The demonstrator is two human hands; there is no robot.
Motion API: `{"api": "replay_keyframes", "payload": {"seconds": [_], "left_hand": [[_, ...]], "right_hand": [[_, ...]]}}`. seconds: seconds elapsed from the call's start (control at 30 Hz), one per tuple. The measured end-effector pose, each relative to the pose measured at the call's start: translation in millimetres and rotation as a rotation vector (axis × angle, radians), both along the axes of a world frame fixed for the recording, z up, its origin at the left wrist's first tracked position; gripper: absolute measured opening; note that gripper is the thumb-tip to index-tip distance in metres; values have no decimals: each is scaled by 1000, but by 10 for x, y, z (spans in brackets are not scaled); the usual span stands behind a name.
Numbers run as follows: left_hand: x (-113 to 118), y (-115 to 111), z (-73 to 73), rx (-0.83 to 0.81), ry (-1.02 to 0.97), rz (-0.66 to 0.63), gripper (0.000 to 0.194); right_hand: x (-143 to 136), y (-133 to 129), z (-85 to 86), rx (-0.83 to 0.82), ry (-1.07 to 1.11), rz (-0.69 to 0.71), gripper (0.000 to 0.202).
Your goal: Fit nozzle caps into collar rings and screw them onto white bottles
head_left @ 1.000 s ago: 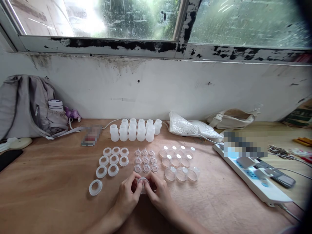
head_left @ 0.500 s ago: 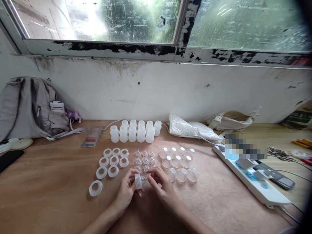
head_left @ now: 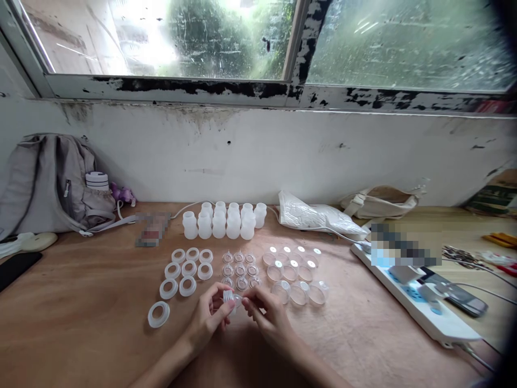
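A white wall (head_left: 169, 156), stained and streaked under the window frame (head_left: 189, 89) and marked by a small dark hole, rises behind a brown wooden table (head_left: 92, 307) that meets a paler wood-grained surface (head_left: 456, 229) at the right. Above, the frame (its paint badly flaked, showing black patches) holds wet-looking, speckled panes (head_left: 230, 40), with blurred green beyond and bright daylight glaring through the left one.
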State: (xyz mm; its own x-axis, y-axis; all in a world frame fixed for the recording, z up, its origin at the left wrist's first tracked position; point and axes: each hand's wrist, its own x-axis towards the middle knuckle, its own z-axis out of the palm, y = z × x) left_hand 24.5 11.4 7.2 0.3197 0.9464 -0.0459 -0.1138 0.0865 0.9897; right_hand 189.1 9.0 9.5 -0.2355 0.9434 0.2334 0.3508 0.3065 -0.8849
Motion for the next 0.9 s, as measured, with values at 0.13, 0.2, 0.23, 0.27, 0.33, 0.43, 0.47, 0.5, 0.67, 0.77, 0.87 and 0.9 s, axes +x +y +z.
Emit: {"api": "replay_keyframes", "payload": {"seconds": [0.13, 0.2, 0.23, 0.27, 0.33, 0.43, 0.47, 0.5, 0.67, 0.77, 0.87, 0.9], "left_hand": [[-42, 14, 30, 38, 81, 0, 34], [-55, 30, 52, 73, 124, -12, 34], [-68, 50, 73, 95, 145, -32, 35], [-92, 85, 101, 116, 163, -64, 36], [-184, 209, 180, 156, 209, -103, 38], [-437, 542, 313, 256, 355, 136, 37], [-541, 683, 348, 308, 426, 259, 37], [-646, 831, 371, 367, 516, 384, 37], [-1019, 1491, 318, 395, 681, 607, 69], [-1076, 1686, 205, 339, 672, 571, 69], [-1099, 1731, 116, 305, 637, 536, 56], [-1114, 1726, 101, 297, 625, 532, 53]], "right_hand": [[8, -8, 49, 29, -17, -24, 24], [34, -3, 67, 56, -22, -24, 24], [57, 5, 72, 72, -24, -26, 24], [86, 16, 75, 90, -24, -34, 25], [156, 47, 72, 116, -13, -68, 25], [232, 90, 46, 121, 22, -134, 23], [238, 96, 32, 120, 29, -142, 22], [233, 96, 14, 125, 26, -140, 21], [127, 30, -74, 258, -70, -83, 16], [94, -9, -95, 288, -105, -57, 13], [104, -21, -85, 297, -115, -58, 12], [110, -21, -77, 303, -116, -63, 13]]}}
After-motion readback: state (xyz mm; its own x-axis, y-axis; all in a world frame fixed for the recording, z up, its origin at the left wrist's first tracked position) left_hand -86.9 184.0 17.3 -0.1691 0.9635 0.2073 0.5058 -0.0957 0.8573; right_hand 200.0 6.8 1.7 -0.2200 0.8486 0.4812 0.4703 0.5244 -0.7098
